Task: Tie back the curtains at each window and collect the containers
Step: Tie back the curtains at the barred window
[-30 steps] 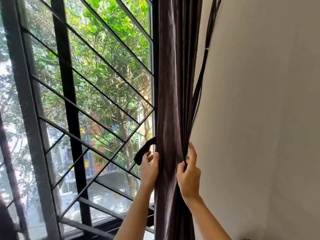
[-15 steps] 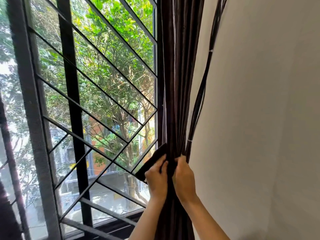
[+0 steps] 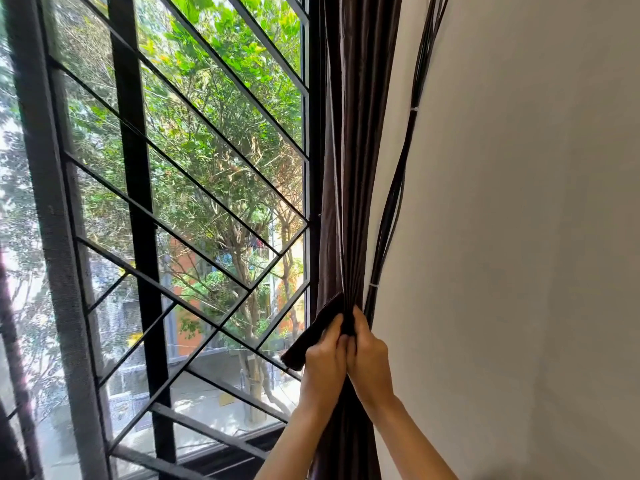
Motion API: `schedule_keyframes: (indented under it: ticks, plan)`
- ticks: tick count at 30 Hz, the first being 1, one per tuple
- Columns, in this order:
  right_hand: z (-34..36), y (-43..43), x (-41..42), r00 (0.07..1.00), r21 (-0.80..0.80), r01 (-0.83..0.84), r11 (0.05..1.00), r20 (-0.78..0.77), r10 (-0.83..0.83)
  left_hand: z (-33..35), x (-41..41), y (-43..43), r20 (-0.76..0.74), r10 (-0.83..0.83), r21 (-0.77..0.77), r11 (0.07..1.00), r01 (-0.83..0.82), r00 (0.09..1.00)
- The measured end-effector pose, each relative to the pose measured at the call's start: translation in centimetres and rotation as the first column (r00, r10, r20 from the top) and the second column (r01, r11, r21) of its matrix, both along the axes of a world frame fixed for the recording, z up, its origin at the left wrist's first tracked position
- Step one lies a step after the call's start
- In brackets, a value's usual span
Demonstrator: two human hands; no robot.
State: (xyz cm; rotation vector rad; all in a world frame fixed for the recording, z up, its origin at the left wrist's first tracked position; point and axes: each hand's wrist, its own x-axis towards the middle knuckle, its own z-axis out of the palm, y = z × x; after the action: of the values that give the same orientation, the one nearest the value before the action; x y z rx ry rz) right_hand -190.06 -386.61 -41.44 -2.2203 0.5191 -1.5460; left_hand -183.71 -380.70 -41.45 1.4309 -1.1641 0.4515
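Note:
A dark brown curtain (image 3: 349, 168) hangs gathered into a narrow bunch at the window's right edge. A dark tie-back strap (image 3: 311, 337) wraps the bunch, and its loose end sticks out down to the left. My left hand (image 3: 323, 365) grips the strap against the front of the curtain. My right hand (image 3: 369, 358) grips the strap's other end on the curtain's right side. The two hands touch in front of the bunch. No containers are in view.
A window (image 3: 194, 202) with a black metal grille (image 3: 138, 237) of slanted bars fills the left side, with trees outside. A bundle of black cables (image 3: 401, 188) runs down the cream wall (image 3: 519, 237) just right of the curtain.
My hands have come together in front of the curtain. The bunch is squeezed narrower. The strap now wraps across it, its free end pointing down to the left.

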Motion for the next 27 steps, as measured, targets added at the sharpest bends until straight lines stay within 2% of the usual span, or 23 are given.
schedule_keyframes:
  ticks: [7,10,16,19,23,26,27]
  plan:
    - [0.2,0.1,-0.8,0.997,-0.010,-0.063,0.998,0.035,0.063,0.3,0.1,0.4,0.058,-0.105,0.080,0.992,0.101,0.993]
    - [0.6,0.4,-1.2,0.987,0.052,-0.152,0.987,0.054,0.149,0.3,0.4,0.8,0.081,-0.157,0.125,0.981,0.147,0.984]
    - [1.2,0.9,-1.2,0.973,0.145,-0.232,0.962,0.035,0.230,-0.1,0.7,1.6,-0.037,-0.214,0.305,0.928,0.215,0.976]
    - [1.2,1.1,-0.9,0.970,0.186,-0.240,0.953,0.085,0.227,-0.1,0.1,2.2,-0.076,-0.229,0.268,0.933,0.241,0.970]
    - [1.6,1.7,-1.1,0.938,0.199,-0.335,0.921,0.167,0.305,-0.5,0.4,2.6,-0.171,-0.348,0.228,0.896,0.381,0.922]
    - [1.5,1.5,-1.1,0.893,0.274,-0.441,0.855,0.231,0.386,0.0,0.4,2.6,-0.063,-0.320,0.175,0.929,0.326,0.945]
    - [1.6,1.5,-1.1,0.863,0.320,-0.494,0.808,0.293,0.411,0.3,0.2,2.6,-0.049,-0.309,0.161,0.936,0.312,0.950]
